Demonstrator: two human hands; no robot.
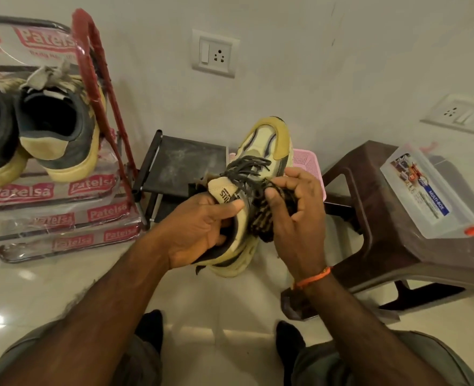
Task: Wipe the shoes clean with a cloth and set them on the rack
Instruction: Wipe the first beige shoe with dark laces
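Note:
A cream and yellow sneaker [269,140] with dark laces is held up in front of me, toe pointing away. My left hand [199,229] grips its heel and collar, thumb on the tongue label. My right hand [294,213] holds a dark patterned cloth [261,221] bunched against the shoe's right side. The rack [91,65], red-framed and wrapped in printed plastic, stands at the left. Two grey and yellow shoes [60,129] sit on its upper shelf, heels towards me.
A small black stool [180,162] stands behind the shoe by the wall. A pink basket [311,162] lies behind my right hand. At the right, a brown plastic stool [383,207] carries a clear lidded box [425,196]. My feet rest on glossy tiles.

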